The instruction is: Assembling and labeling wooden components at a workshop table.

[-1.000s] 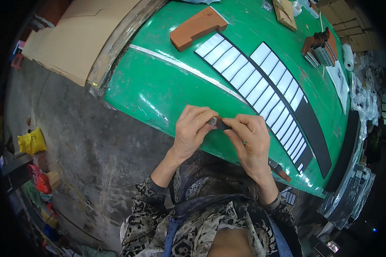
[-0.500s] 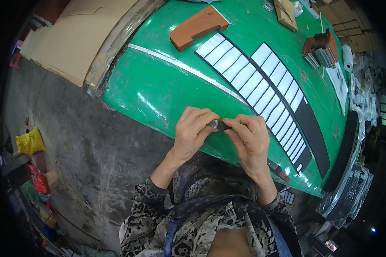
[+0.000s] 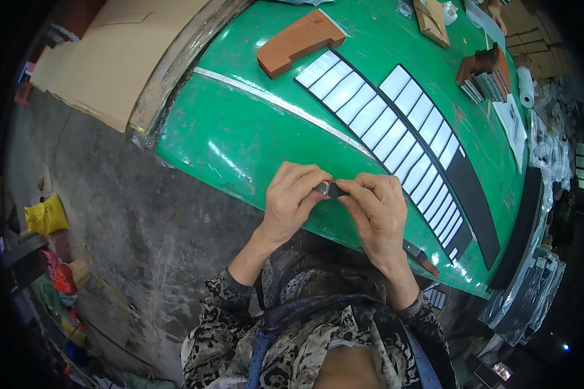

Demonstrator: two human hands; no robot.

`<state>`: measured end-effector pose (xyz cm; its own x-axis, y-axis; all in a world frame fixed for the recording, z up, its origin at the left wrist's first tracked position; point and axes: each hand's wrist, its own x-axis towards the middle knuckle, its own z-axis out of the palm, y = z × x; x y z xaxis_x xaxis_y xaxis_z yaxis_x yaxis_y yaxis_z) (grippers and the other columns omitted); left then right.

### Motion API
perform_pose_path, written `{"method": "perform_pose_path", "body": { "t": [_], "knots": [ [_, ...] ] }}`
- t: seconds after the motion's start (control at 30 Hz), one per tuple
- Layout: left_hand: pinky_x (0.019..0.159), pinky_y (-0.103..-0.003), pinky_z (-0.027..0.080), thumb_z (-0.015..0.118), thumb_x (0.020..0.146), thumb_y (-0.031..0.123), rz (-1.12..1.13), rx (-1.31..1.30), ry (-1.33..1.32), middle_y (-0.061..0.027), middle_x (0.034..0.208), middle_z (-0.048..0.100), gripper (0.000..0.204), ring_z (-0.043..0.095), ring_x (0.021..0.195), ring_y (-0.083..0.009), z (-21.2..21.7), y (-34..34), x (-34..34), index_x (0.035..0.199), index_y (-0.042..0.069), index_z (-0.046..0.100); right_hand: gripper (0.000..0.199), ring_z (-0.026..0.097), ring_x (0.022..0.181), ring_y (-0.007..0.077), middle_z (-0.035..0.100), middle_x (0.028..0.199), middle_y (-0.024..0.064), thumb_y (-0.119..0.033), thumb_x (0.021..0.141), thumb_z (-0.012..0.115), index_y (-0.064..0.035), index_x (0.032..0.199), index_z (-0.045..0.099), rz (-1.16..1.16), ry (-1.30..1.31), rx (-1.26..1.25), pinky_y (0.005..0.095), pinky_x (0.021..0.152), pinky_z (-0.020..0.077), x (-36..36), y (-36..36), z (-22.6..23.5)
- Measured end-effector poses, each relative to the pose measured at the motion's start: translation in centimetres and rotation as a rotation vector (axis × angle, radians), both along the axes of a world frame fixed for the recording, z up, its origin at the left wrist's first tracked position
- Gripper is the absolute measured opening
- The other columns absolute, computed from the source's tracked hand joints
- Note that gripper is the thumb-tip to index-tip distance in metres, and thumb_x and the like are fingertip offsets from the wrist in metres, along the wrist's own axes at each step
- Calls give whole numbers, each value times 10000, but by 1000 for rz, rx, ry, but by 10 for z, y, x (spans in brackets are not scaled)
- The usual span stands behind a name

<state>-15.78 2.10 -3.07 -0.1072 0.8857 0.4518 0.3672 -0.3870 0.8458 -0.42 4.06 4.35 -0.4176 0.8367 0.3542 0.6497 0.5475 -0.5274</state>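
Note:
My left hand [image 3: 293, 196] and my right hand [image 3: 376, 214] meet above the near edge of the green table. Between their fingertips is a small dark piece with a shiny, pale end [image 3: 328, 188]; its exact kind is too small to make out. The left thumb and forefinger pinch the pale end, and the right ones pinch the dark end. Beyond my right hand lie two curved black panels with rows of white rectangles, the nearer panel [image 3: 386, 148] and the farther panel [image 3: 425, 123]. A dark strip with a reddish end [image 3: 424, 259] rests by my right wrist.
On the green table [image 3: 220, 123] lie a brown notched block [image 3: 302, 42], a stack of brown-and-grey pieces [image 3: 486, 74] and a brown packet [image 3: 431, 23]. Brown cardboard [image 3: 120, 58] covers a surface at the left. Another person's hand [image 3: 498, 14] shows at the far right.
Another person's hand has come into view at the table's far right corner, near a pale sheet. My own hands and the small piece have hardly moved.

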Motion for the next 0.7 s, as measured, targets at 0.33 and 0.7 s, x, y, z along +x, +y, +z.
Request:
{"method": "perform_pose_path", "body": {
  "t": [0.33, 0.7],
  "knots": [
    [702, -350, 477, 724, 609, -9, 2, -2, 12, -66, 945, 637, 400, 572, 855, -262, 0, 0, 0, 998, 56, 655, 334, 507, 770, 212, 589, 867, 21, -25, 623, 761, -90, 945, 704, -40, 17, 44, 318, 627, 438, -3, -4, -6],
    [717, -355, 466, 724, 674, 16, -15, -48, 40, -91, 958, 638, 326, 568, 853, -276, 0, 0, 0, 989, 44, 641, 441, 547, 966, 289, 577, 1086, 118, -32, 747, 697, -19, 1175, 589, -150, 225, -100, 361, 793, 464, 23, -18, -17]
  ]
}}
